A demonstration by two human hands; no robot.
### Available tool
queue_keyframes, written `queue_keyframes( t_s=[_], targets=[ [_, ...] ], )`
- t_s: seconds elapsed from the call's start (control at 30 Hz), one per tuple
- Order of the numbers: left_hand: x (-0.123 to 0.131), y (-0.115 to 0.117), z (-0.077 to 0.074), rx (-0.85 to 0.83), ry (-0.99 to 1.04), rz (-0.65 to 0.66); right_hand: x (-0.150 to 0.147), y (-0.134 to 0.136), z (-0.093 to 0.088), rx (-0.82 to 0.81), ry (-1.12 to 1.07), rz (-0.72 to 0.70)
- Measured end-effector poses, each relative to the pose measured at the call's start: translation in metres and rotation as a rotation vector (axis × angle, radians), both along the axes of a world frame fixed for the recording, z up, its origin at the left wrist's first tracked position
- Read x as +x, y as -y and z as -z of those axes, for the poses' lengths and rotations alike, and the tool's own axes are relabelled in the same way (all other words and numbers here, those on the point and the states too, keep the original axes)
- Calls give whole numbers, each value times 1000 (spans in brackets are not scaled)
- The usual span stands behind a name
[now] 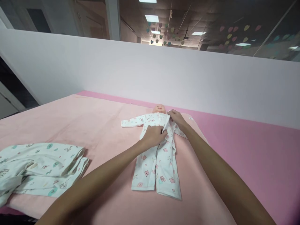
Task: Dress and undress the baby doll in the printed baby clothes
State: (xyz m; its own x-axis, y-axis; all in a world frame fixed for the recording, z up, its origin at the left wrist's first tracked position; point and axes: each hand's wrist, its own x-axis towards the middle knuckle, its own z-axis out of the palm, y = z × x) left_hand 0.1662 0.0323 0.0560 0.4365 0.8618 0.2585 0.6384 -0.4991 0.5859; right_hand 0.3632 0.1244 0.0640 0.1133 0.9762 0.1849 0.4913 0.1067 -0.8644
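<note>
A baby doll (159,108) lies on its back, its head toward the wall. White baby pajamas (145,170) with pink animal prints cover its body, one sleeve stretched out to the left and both legs pointing toward me. My left hand (153,136) is closed over the chest, pinching the edge of the pajama front. Up by the doll's shoulder on the right, my right hand (176,117) has its fingers closed on the cloth near the collar. Between my hands the front flap is pulled up a little. The doll's arms and legs are hidden under the cloth.
A folded white cloth (53,159) with green prints lies at the left. The doll rests on a pale pink blanket (98,115) over a brighter pink surface (253,150). A white low wall (150,72) runs behind, with glass above it.
</note>
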Motion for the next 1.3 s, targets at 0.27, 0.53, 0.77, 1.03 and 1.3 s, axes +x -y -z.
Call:
queue_keyframes(
  t_s=[0.27,0.53,0.77,1.03,1.3],
  targets=[
    [-38,21,3,-105,-3,11,-28,20,13,206,125,-20],
    [-97,46,20,-27,-11,-5,15,145,19,167,216,-87],
    [-115,41,44,-34,-80,-128,22,203,48,60,537,-14],
    [-104,52,30,-7,-106,-176,8,203,63,45,781,31],
    [-142,118,39,-56,-50,-64,-5,268,47,67,710,-143]
  ],
)
